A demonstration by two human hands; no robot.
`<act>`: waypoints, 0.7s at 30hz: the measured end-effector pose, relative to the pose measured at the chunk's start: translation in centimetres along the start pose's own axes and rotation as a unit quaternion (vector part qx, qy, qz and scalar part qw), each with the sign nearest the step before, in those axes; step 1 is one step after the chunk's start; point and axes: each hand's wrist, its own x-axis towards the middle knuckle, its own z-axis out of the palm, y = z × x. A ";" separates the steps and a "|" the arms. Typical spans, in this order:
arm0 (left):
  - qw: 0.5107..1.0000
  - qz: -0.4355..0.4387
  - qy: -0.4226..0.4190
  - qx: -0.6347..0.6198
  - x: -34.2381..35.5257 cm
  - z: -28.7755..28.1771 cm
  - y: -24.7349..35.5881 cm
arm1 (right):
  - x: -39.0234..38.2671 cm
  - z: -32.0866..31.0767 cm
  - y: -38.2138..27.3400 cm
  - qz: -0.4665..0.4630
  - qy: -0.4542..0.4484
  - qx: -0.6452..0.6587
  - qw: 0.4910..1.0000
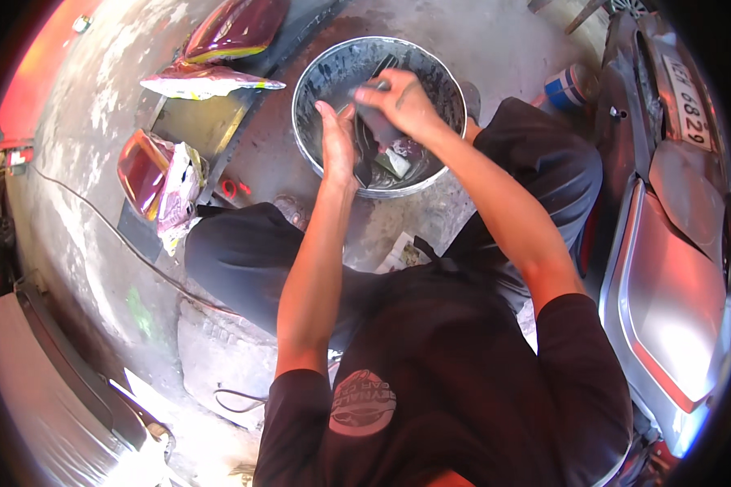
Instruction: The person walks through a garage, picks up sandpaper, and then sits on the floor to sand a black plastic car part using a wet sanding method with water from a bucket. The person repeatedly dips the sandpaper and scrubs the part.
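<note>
**Fingers (pixel 330 120) flat on one side, curled on the other**

Caught the left hand (pixel 339 144) with fingers laid out straight and close together, palm pressed against the long dark plastic panel piece (pixel 364 150) standing on edge inside the round grey metal basin (pixel 302 122). Found the right hand (pixel 400 101) above it, fingers bunched tight round a small grey pad or scrap (pixel 367 88); couldn't make out whether sponge or abrasive paper. Saw shallow murky water at the bottom of the basin, with a pale green scrap (pixel 395 163) lying in it, just beside the foot of the panel piece.

Read it as the rubbing-down step, mid-stroke: braced on the left, worked from the right, with the pad touching the upper end of the piece. Judged the job under way rather than finished, though couldn't see the surface well enough to say how much.

Called for next, by this reckoning: a steady left-hand brace, a long pass down the wet face, and care against a slip on the slick plastic.

Noted off to the left, well apart on the concrete floor (pixel 97 105), two glossy maroon body panels (pixel 235 26) part-wrapped in paper. Spotted a blue and white tape roll (pixel 567 86) near the right knee, and a silver and red scooter (pixel 674 300) alongside.
</note>
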 end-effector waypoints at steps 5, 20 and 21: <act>0.996 0.015 0.048 0.074 -0.7 0.6 0.4 | -3.5 1.1 1.0 -0.139 -0.024 -0.032 0.989; 0.996 0.086 0.019 0.028 -1.1 1.4 0.7 | -0.8 0.1 1.1 -0.078 0.065 -0.119 0.988; 0.995 0.096 0.016 0.024 -1.1 1.6 0.9 | -0.9 0.2 0.9 -0.086 0.079 -0.121 0.986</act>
